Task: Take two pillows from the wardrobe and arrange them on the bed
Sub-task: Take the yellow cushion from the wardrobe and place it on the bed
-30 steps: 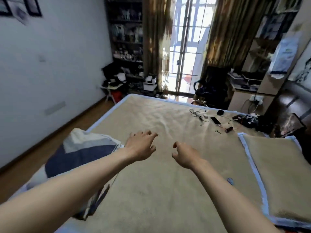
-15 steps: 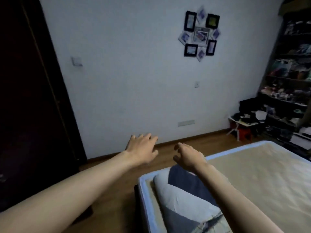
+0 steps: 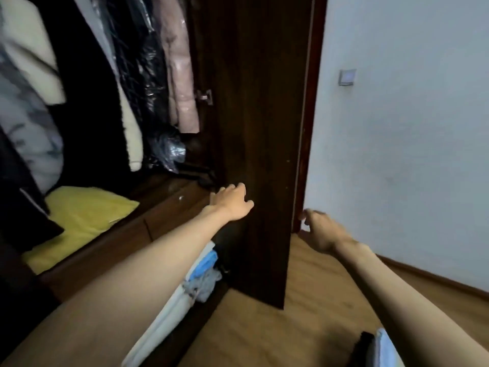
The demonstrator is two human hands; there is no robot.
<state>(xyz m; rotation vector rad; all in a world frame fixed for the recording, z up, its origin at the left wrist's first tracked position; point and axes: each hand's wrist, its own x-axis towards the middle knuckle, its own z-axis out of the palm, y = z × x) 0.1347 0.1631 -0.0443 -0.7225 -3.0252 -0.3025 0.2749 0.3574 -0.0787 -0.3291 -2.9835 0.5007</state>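
Observation:
The dark wooden wardrobe (image 3: 264, 128) stands open in front of me. A yellow pillow (image 3: 84, 215) lies on its inner shelf at the left, partly under dark hanging clothes. My left hand (image 3: 232, 202) reaches out in front of the open wardrobe door, fingers spread, holding nothing, to the right of the pillow. My right hand (image 3: 322, 231) hovers lower at the right over the floor, fingers loosely curled and empty. Only a pale blue corner of the bed (image 3: 383, 350) shows at the bottom right.
Coats and plastic-covered garments (image 3: 158, 75) hang inside the wardrobe. Folded white and blue fabric (image 3: 201, 274) sits in the lower compartment beneath my left arm. A white wall with a light switch (image 3: 347, 76) is on the right, above the wooden floor (image 3: 304, 327).
My view has swung left from the bed, past the white wall, to the open wardrobe. Both hands stay stretched out in front of me, empty.

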